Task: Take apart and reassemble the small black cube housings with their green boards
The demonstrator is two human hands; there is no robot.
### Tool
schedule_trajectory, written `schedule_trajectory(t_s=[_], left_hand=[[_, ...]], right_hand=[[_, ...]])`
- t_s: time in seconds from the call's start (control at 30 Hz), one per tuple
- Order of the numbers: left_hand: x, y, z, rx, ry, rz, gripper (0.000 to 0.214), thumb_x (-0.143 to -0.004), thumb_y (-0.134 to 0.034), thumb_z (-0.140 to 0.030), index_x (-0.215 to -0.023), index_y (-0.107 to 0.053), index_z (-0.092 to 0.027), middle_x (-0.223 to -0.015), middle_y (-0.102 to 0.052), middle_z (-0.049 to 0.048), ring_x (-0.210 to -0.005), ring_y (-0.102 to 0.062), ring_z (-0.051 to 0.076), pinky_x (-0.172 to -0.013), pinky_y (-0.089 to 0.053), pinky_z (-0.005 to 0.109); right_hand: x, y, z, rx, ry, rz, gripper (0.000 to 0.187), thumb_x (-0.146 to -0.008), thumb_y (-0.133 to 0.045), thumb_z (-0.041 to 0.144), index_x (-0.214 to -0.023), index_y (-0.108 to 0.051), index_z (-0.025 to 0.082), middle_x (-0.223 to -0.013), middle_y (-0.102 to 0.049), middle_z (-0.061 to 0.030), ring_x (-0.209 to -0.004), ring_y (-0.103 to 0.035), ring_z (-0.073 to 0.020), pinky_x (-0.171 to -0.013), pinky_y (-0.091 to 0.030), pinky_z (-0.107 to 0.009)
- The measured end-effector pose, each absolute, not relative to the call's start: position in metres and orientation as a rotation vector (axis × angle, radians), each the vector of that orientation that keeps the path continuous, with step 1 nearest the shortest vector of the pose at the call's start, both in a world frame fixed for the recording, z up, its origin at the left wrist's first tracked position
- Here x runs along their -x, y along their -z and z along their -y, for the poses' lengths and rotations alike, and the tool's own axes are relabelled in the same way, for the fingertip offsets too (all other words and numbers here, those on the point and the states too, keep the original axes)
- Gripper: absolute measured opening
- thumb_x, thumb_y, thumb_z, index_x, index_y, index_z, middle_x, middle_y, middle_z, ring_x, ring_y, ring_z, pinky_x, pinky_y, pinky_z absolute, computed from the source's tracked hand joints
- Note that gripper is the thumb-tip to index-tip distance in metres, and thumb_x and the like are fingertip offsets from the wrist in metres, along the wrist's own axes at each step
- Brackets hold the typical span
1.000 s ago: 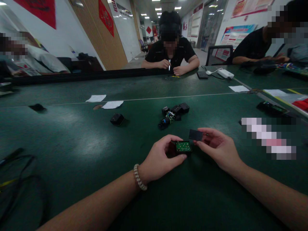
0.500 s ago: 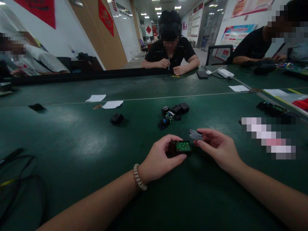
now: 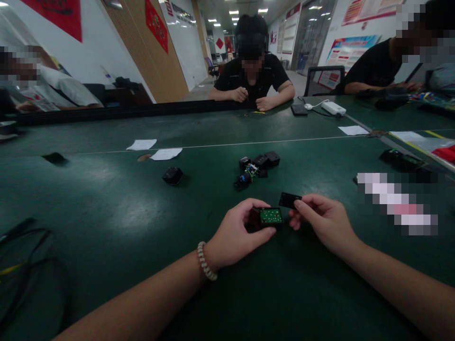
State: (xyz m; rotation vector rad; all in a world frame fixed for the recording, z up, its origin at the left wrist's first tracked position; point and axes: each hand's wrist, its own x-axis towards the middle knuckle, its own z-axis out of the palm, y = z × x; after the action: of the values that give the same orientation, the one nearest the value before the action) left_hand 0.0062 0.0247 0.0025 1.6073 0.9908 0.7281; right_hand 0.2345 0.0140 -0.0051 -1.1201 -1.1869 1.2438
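Note:
My left hand (image 3: 240, 232) grips a small black case with a green circuit board (image 3: 271, 216) showing in its open top. The thumb lies along the near side and the fingers curl round the far side. To the right, my right hand (image 3: 322, 218) pinches a flat black cover plate (image 3: 289, 200) between thumb and fingers. The plate is held just above and to the right of the case, apart from it. Beyond my hands lies a cluster of black parts with thin wires (image 3: 251, 171).
A black box (image 3: 173, 175) sits on the green table (image 3: 124, 203) at left. Papers (image 3: 167, 154) lie farther back. Black cables (image 3: 31, 260) run along the left edge. A person (image 3: 252, 66) sits opposite, with others at both sides. A white adapter (image 3: 334, 109) lies at the far right.
My right hand has turned the cover plate over, so its dark face shows instead of the grey one. My left hand and the case have stayed put.

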Motion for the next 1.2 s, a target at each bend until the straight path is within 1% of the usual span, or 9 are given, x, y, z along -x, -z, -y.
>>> schedule_trajectory(t_s=[0.1, 0.27, 0.43, 0.53, 0.63, 0.83, 1.0, 1.2], left_hand=[[-0.0063, -0.0018, -0.0246, -1.597, -0.725, -0.987, 0.045, -0.081, -0.081, -0.027, -0.122, -0.062, -0.019, -0.113, -0.072, 0.0092, -0.098, -0.070, 0.025, -0.087, -0.060, 0.045], [-0.0046, 0.0003, -0.0257, -1.601, -0.697, -0.971, 0.046, -0.082, -0.081, -0.030, -0.123, -0.061, -0.020, -0.115, -0.072, 0.0096, -0.100, -0.071, 0.025, -0.087, -0.060, 0.045], [-0.0037, 0.0016, -0.0266, -1.602, -0.697, -0.957, 0.047, -0.083, -0.081, -0.030, -0.124, -0.061, -0.020, -0.118, -0.072, 0.0098, -0.101, -0.071, 0.025, -0.088, -0.061, 0.045], [-0.0044, 0.0011, -0.0261, -1.610, -0.704, -0.967, 0.047, -0.082, -0.081, -0.030, -0.124, -0.061, -0.020, -0.117, -0.072, 0.0098, -0.101, -0.071, 0.025, -0.089, -0.060, 0.045], [-0.0051, -0.0008, -0.0251, -1.610, -0.703, -0.984, 0.047, -0.082, -0.081, -0.030, -0.124, -0.061, -0.020, -0.115, -0.072, 0.0096, -0.099, -0.070, 0.025, -0.088, -0.060, 0.045], [-0.0059, -0.0033, -0.0237, -1.595, -0.711, -0.986, 0.047, -0.082, -0.081, -0.029, -0.123, -0.062, -0.019, -0.114, -0.072, 0.0097, -0.099, -0.070, 0.025, -0.087, -0.059, 0.044], [-0.0067, -0.0033, -0.0232, -1.591, -0.717, -0.978, 0.045, -0.082, -0.080, -0.027, -0.122, -0.062, -0.019, -0.114, -0.072, 0.0093, -0.098, -0.070, 0.024, -0.087, -0.059, 0.043], [-0.0062, -0.0022, -0.0239, -1.597, -0.714, -0.985, 0.046, -0.082, -0.080, -0.028, -0.123, -0.061, -0.019, -0.114, -0.071, 0.0098, -0.098, -0.070, 0.024, -0.086, -0.059, 0.044]], right_hand=[[-0.2339, 0.0041, -0.0144, 1.137, -1.237, 1.212, 0.032, -0.080, -0.086, 0.045, -0.078, -0.073, 0.016, -0.066, -0.077, -0.0049, -0.052, -0.073, -0.0150, -0.050, -0.062, -0.024], [-0.2343, 0.0036, -0.0147, 1.119, -1.202, 1.230, 0.025, -0.078, -0.087, 0.035, -0.089, -0.075, 0.016, -0.063, -0.076, -0.0024, -0.051, -0.072, -0.0140, -0.051, -0.062, -0.023], [-0.2351, 0.0050, -0.0136, 1.124, -1.181, 1.254, 0.021, -0.081, -0.083, 0.034, -0.090, -0.075, 0.016, -0.061, -0.074, -0.0011, -0.050, -0.071, -0.0139, -0.046, -0.060, -0.022], [-0.2358, 0.0065, -0.0134, 1.128, -1.168, 1.281, 0.023, -0.082, -0.081, 0.033, -0.096, -0.076, 0.016, -0.064, -0.075, -0.0022, -0.052, -0.072, -0.0154, -0.044, -0.059, -0.023], [-0.2361, 0.0069, -0.0131, 1.138, -1.132, 1.300, 0.023, -0.079, -0.083, 0.030, -0.096, -0.076, 0.017, -0.069, -0.076, -0.0031, -0.056, -0.074, -0.0165, -0.046, -0.060, -0.024], [-0.2361, 0.0054, -0.0124, 1.180, -1.101, 1.328, 0.030, -0.073, -0.088, 0.031, -0.097, -0.075, 0.018, -0.066, -0.071, -0.0010, -0.056, -0.073, -0.0178, -0.046, -0.061, -0.027], [-0.2360, 0.0065, -0.0129, 1.193, -1.106, 1.317, 0.034, -0.073, -0.088, 0.034, -0.099, -0.072, 0.019, -0.066, -0.069, 0.0001, -0.056, -0.071, -0.0174, -0.045, -0.059, -0.026], [-0.2357, 0.0074, -0.0131, 1.171, -1.110, 1.316, 0.039, -0.075, -0.086, 0.035, -0.105, -0.067, 0.019, -0.077, -0.071, -0.0027, -0.062, -0.071, -0.0178, -0.047, -0.060, -0.027]])
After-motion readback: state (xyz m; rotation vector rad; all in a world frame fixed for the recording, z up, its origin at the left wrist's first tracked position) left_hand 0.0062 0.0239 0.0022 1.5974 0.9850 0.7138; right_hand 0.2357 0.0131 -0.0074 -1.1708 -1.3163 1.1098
